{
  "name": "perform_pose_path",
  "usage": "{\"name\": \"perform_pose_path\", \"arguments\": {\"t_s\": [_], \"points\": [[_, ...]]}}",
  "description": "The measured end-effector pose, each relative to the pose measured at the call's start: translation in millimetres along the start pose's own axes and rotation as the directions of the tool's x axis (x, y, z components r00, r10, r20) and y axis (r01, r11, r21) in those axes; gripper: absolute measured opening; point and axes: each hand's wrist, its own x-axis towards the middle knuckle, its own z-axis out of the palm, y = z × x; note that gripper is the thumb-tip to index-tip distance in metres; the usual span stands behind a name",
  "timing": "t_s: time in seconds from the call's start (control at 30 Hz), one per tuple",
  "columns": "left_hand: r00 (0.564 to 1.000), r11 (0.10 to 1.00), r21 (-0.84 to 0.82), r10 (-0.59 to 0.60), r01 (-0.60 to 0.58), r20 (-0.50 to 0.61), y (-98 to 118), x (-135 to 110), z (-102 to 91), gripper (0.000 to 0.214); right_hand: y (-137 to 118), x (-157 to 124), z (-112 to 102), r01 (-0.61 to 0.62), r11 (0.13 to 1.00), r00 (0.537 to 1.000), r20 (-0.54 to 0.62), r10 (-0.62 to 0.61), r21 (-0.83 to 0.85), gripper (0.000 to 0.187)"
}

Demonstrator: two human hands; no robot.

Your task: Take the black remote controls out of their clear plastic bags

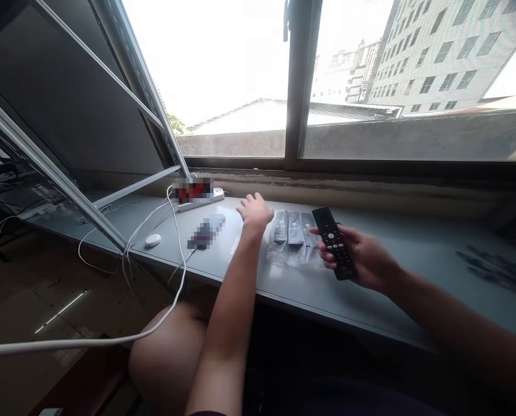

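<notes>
My right hand (362,257) is closed around a black remote control (333,245), its buttons facing up toward me. It is held above the table (292,289). Left of it lie several remotes in clear plastic bags (289,231), side by side on the tabletop. Stretched out beyond their left edge, my left hand (255,211) has its fingers apart and nothing in them. Whether it touches the table I cannot tell.
A blurred-out phone-like object (205,231), a round white puck (152,240) and a white power strip (201,199) sit to the left. White cables (182,266) hang over the edge near a metal frame (88,205). A dark, blurry pile (496,268) lies at right.
</notes>
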Motion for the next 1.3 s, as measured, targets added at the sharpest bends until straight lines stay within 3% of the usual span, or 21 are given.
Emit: {"name": "perform_pose_path", "arguments": {"t_s": [0.07,0.17,0.27,0.33,0.5,0.67,0.83,0.93,1.1,1.3], "points": [[0.991,0.987,-0.107,0.116,-0.122,-0.064,18.4,1.8,2.1,0.066,-1.6,2.0,-2.9,0.008,1.000,1.000,0.004,-0.009,0.003,0.044],[0.923,0.878,-0.301,0.318,-0.372,-0.215,43.2,4.7,11.0,0.054,-2.9,5.3,-6.8,0.006,1.000,1.000,-0.026,-0.005,0.021,0.037],[0.858,0.774,-0.393,0.368,-0.496,-0.358,55.4,3.2,25.0,0.037,-4.5,8.5,-10.9,-0.020,0.998,0.997,-0.073,0.025,0.060,0.032],[0.834,0.734,-0.412,0.398,-0.540,-0.383,54.3,-0.1,33.7,0.030,-5.7,9.5,-12.9,-0.011,0.998,0.997,-0.081,0.015,0.059,0.040],[0.813,0.701,-0.419,0.442,-0.577,-0.379,35.2,-4.6,44.0,0.026,-9.1,6.8,-11.4,0.014,0.978,0.998,-0.063,-0.001,0.207,0.038],[0.810,0.749,-0.338,0.443,-0.570,-0.384,23.5,-0.6,50.8,0.027,-12.2,4.8,-4.3,-0.016,0.936,0.991,-0.118,0.061,0.352,0.034],[0.807,0.790,-0.247,0.454,-0.561,-0.379,22.5,2.2,58.9,0.023,-14.8,4.4,1.2,-0.046,0.910,0.973,-0.190,0.135,0.412,0.037],[0.791,0.793,-0.210,0.467,-0.572,-0.394,22.9,2.5,60.5,0.023,-14.2,3.8,0.0,-0.033,0.890,0.984,-0.141,0.109,0.456,0.046],[0.766,0.776,-0.192,0.491,-0.601,-0.415,23.7,0.9,60.2,0.021,-12.8,5.2,-4.9,-0.043,0.843,0.997,-0.031,0.071,0.536,0.046],[0.769,0.765,-0.216,0.495,-0.607,-0.405,25.3,-2.1,59.0,0.022,-12.9,8.0,-3.9,-0.045,0.843,0.983,-0.127,0.134,0.536,0.041]]}}
